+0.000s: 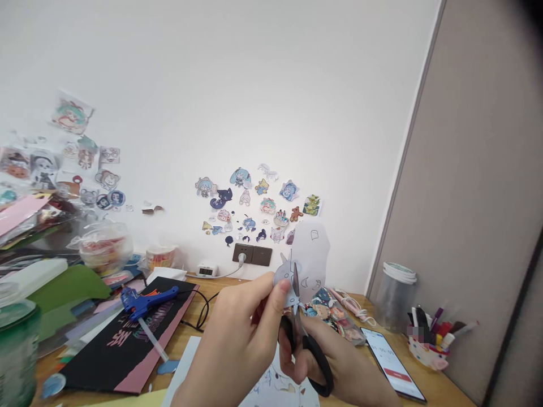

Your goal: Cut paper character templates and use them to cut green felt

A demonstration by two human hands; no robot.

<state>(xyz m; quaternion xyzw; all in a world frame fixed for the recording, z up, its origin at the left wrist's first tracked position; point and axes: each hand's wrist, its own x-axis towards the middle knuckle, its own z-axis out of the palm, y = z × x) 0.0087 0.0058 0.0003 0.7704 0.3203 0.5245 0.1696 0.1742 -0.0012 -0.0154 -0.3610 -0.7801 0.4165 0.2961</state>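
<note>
White paper [311,254] printed with small outlined shapes is held upright above the tabletop [445,390], in front of the wall [254,85]. The left hand [244,314] grasps its lower left part, the thumb pressed flat on the near face. The right hand [314,345] grasps black-handled scissors [319,356], its fingers through and around the loops. The blades point upward at the paper, just beside the left thumb; how far they have cut cannot be told.

Beneath the hands lies a printed sheet [271,395], partly covered by them. To its left, a blue glue gun [146,302] rests on a black and pink folder [123,345], a translucent stick reaching from it toward the sheet. A green jar [17,350] stands at the far left.

To the right of the hands are a pack [335,316] of coloured figures, a pink cable [352,302], a clear jar [396,294] with a white lid, a phone [394,364] with its screen lit, and a pen cup [426,350]. Behind, a clock [207,271] sits near a socket [253,255] holding a white plug [241,258]; cartoon cutouts [267,206] cluster on the wall above.
</note>
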